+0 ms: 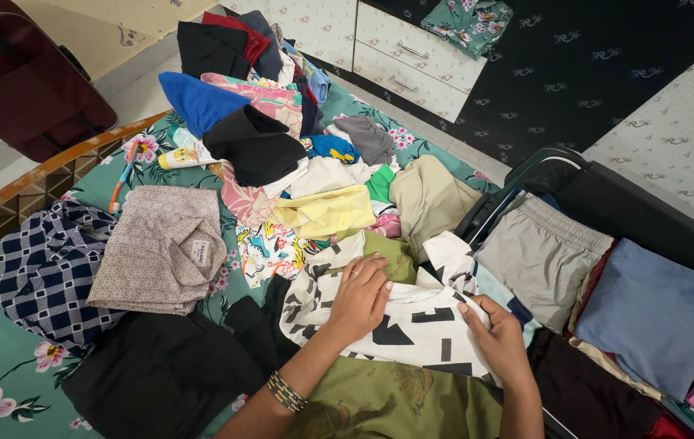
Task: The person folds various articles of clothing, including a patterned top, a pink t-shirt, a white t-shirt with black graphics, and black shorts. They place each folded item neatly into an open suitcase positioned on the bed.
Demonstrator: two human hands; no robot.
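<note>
A white garment with black geometric shapes (412,325) lies spread on the bed in front of me. My left hand (359,297), bangles on its wrist, rests flat on the garment's upper left part with fingers slightly spread. My right hand (497,333) pinches the garment's right edge near an open black suitcase (648,211). An olive-green cloth (387,398) lies below the white garment, nearest to me.
A heap of mixed clothes (282,154) covers the floral bedsheet (5,374). A folded beige shirt (164,248) and a checked navy shirt (42,272) lie at left. The suitcase holds grey shorts (542,252) and a blue garment (652,313). White drawers (420,57) stand behind.
</note>
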